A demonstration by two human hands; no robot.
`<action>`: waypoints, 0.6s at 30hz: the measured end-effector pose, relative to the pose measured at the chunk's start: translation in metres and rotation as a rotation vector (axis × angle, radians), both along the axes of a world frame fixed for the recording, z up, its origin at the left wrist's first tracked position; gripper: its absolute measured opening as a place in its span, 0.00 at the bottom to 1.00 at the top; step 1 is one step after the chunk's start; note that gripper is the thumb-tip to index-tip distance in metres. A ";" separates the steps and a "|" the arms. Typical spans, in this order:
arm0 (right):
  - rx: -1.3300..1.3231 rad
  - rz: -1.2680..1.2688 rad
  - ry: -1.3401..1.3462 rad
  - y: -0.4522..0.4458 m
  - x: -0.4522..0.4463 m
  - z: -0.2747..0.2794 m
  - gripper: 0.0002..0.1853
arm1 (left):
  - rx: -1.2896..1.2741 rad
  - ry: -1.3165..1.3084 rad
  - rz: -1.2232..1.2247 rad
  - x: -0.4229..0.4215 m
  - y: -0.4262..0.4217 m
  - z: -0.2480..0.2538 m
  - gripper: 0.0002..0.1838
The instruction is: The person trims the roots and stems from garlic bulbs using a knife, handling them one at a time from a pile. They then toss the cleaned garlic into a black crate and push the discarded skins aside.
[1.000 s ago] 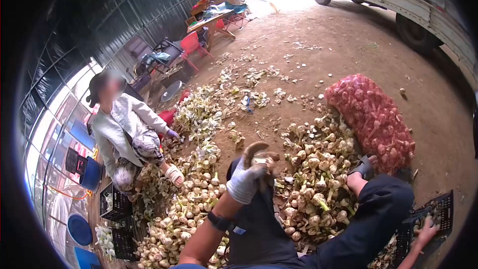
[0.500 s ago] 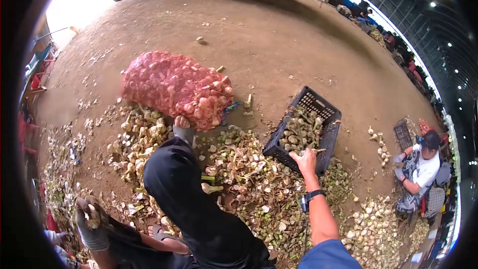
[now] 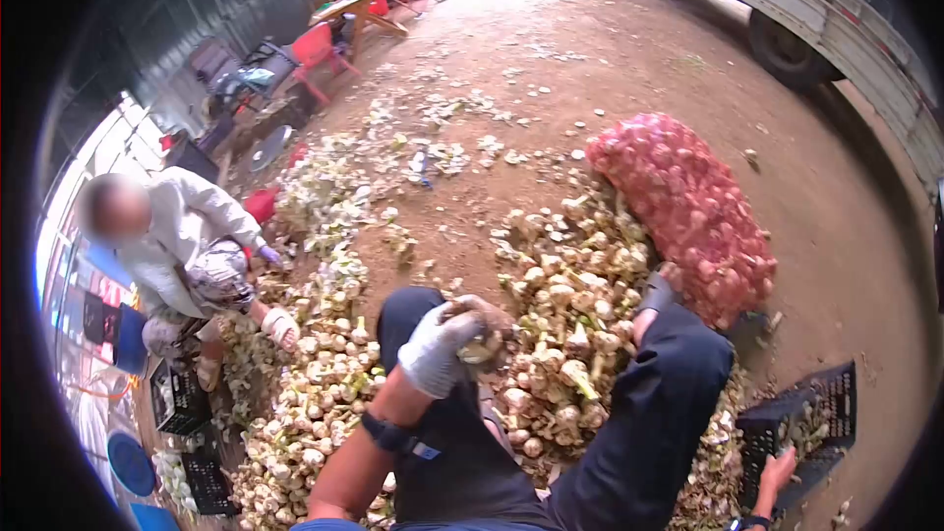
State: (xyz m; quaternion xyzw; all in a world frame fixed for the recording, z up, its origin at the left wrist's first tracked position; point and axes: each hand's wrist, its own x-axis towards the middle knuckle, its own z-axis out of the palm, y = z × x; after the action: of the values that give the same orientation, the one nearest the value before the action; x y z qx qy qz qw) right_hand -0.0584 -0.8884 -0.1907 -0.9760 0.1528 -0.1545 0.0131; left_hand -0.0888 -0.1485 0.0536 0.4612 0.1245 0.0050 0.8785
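My left hand, in a pale, dirt-stained glove, is closed around garlic bulbs above my left knee; how many is hidden by the fingers. At the lower right, my bare right hand reaches over the near side of a black plastic crate. Its thumb and fingers look apart, with nothing clearly visible between them. Greyish garlic with stems lies inside the crate. Between my legs spreads a heap of garlic bulbs, some with stalks. A full red mesh sack of garlic lies beyond my right foot.
Another person sits at the left beside black crates and a blue tub. More garlic is piled left of my legs. Trimmings litter the ground. A red chair and a truck stand farther back.
My view has swung left, so the sack, crate and truck sit farther right. The gloved left hand has come up to knee height with garlic. My right hand stays at the crate.
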 end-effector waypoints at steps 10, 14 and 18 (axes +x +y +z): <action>0.070 0.058 0.121 0.034 0.039 0.046 0.21 | -0.152 -0.038 -0.106 0.002 0.007 -0.022 0.17; -0.082 0.066 0.068 0.025 0.053 0.058 0.22 | -0.101 0.004 -0.071 0.007 -0.003 -0.029 0.19; 0.051 0.011 0.002 0.059 0.056 0.059 0.24 | -0.022 -0.018 -0.145 0.006 0.006 -0.017 0.21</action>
State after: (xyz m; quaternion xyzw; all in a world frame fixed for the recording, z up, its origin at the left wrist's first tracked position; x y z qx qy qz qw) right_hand -0.0029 -0.8290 -0.1322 -0.9764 0.1511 -0.1494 0.0386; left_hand -0.0826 -0.1422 0.0371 0.4593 0.0829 -0.0557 0.8827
